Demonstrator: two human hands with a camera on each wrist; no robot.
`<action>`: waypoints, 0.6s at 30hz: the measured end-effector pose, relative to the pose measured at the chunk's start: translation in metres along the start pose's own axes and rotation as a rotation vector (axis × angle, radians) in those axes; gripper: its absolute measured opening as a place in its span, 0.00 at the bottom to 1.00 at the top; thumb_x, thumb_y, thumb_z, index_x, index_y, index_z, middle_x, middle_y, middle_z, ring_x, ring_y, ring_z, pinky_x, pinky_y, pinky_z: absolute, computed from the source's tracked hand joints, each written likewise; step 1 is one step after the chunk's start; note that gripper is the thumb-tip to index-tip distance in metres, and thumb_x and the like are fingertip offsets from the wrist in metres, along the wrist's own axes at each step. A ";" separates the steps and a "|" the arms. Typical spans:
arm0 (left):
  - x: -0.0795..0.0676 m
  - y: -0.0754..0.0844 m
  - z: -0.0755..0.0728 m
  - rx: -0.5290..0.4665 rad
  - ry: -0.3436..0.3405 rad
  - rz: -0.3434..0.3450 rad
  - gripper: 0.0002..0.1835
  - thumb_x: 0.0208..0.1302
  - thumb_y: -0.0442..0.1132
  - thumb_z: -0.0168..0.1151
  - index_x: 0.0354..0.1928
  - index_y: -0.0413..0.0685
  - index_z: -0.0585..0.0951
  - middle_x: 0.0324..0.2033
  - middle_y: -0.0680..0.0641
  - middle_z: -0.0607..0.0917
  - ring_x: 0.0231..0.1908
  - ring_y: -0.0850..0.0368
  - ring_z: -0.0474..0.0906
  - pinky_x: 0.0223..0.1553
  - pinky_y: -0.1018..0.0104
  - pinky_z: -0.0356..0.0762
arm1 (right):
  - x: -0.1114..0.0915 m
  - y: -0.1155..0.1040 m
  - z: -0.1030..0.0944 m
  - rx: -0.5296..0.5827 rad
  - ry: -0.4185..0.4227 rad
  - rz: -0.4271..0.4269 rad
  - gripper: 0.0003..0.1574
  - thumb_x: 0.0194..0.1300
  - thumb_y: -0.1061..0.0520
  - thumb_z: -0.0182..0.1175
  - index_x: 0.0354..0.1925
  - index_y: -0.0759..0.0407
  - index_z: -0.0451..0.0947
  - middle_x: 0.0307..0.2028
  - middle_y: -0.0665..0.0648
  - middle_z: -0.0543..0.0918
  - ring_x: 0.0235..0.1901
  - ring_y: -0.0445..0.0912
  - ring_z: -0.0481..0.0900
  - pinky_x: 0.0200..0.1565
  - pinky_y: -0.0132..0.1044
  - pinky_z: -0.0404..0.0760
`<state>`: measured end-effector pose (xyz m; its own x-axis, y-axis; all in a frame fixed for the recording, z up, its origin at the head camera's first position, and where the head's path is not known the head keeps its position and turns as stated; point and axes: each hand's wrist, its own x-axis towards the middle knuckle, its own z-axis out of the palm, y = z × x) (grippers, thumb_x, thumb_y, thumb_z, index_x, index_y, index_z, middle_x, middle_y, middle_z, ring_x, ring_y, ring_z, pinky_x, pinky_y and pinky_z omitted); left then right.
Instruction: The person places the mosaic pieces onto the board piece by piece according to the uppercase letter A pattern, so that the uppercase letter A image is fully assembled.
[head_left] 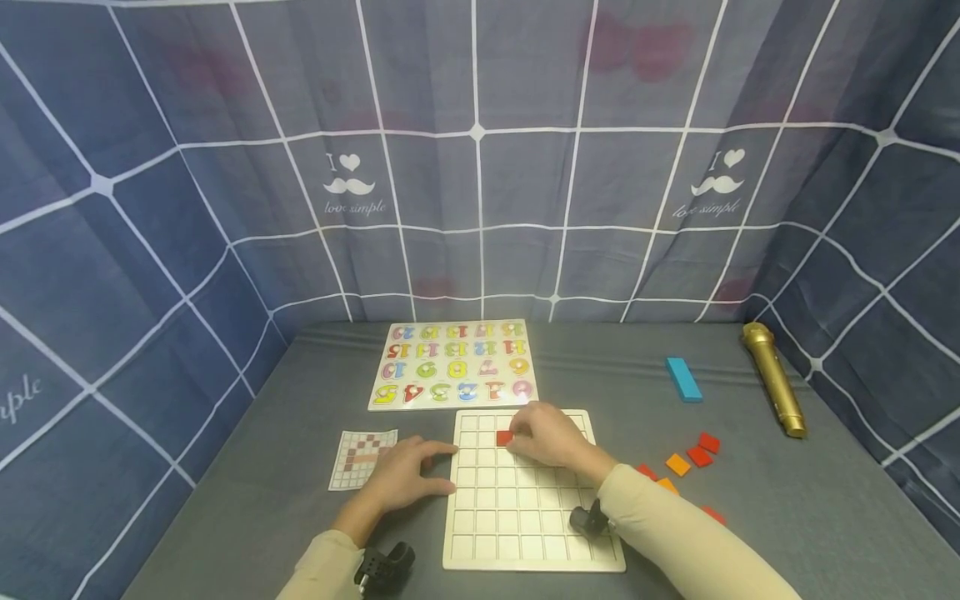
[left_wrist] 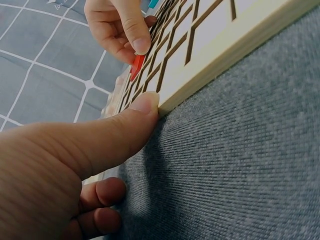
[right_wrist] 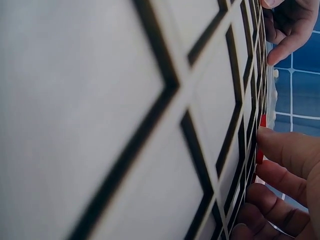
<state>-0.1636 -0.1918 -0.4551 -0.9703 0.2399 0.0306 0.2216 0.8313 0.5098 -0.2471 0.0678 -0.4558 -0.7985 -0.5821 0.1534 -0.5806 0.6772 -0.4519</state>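
Observation:
A pale wooden grid board [head_left: 485, 522] lies flat in front of me, divided into square cells. My right hand [head_left: 551, 433] is over its upper part, thumb and fingertips pinching a small red square tile [head_left: 504, 438]. Red also shows either side of the right thumb [right_wrist: 282, 149] in the right wrist view; whether that is one tile or two I cannot tell. At the board's left edge rests my left hand [head_left: 408, 473], fingers extended, its thumb [left_wrist: 142, 105] touching the rim in the left wrist view.
Left of the board lies a printed pattern card [head_left: 352, 467], partly behind the left hand. Behind the board is a number puzzle [head_left: 453, 367]. Several loose red and orange tiles [head_left: 678, 464], a blue block [head_left: 683, 380] and a gold microphone [head_left: 775, 383] lie to the right.

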 end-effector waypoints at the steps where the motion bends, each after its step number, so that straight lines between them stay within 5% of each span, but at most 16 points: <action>1: 0.000 0.000 0.000 0.003 0.003 0.000 0.29 0.48 0.57 0.75 0.55 0.62 0.83 0.29 0.58 0.75 0.32 0.65 0.67 0.38 0.63 0.60 | 0.000 -0.001 0.000 0.000 0.003 -0.003 0.05 0.56 0.52 0.69 0.32 0.51 0.86 0.33 0.46 0.86 0.39 0.44 0.81 0.45 0.43 0.78; 18: 0.000 -0.003 0.001 0.018 0.031 0.025 0.29 0.47 0.57 0.76 0.54 0.62 0.83 0.27 0.58 0.72 0.30 0.66 0.63 0.35 0.65 0.59 | 0.000 -0.001 0.000 -0.011 0.011 -0.041 0.05 0.56 0.54 0.69 0.32 0.53 0.85 0.31 0.47 0.86 0.38 0.45 0.81 0.45 0.42 0.78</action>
<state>-0.1640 -0.1936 -0.4571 -0.9669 0.2455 0.0700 0.2475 0.8343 0.4926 -0.2464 0.0672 -0.4558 -0.7758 -0.6045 0.1808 -0.6143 0.6581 -0.4353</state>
